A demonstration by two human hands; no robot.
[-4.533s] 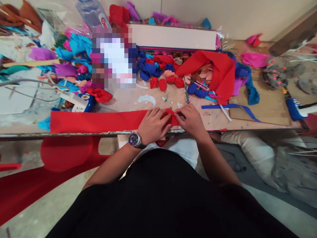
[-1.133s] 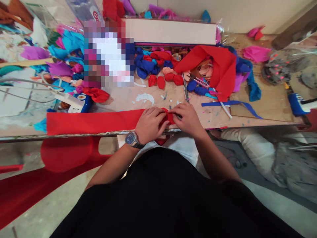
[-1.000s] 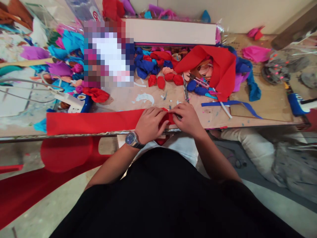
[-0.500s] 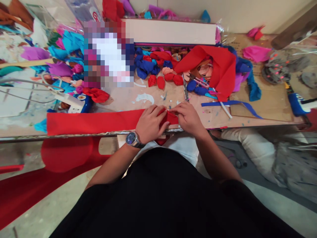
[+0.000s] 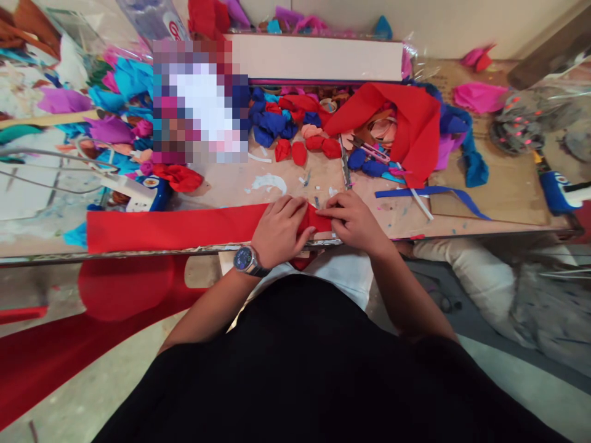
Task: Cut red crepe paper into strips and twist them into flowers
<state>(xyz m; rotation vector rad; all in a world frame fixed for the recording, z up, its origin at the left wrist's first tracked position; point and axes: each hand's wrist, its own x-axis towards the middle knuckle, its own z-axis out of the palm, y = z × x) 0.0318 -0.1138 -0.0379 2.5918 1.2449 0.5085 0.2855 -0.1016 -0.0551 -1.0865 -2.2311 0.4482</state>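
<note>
A long red crepe paper strip [image 5: 175, 227] lies along the front edge of the table, its right end folded over. My left hand [image 5: 281, 229] rests flat on the strip near that end, fingers stretched forward and thumb out to the right. Just right of it, my right hand [image 5: 353, 218] touches the folded end with an outstretched index finger, the other fingers loosely bent. What lies under both palms is hidden.
Small red and blue paper pieces [image 5: 272, 126] sit behind the hands. A red paper loop [image 5: 418, 132], pink-handled scissors [image 5: 372, 149] and a blue strip [image 5: 455, 198] lie at right. At left are a glue gun [image 5: 145, 194] and crumpled paper. A white box [image 5: 318, 58] stands behind.
My right hand has loosened from its pinch at the fold and stretched its index finger over the folded end. My left hand has stayed nearly still on the strip.
</note>
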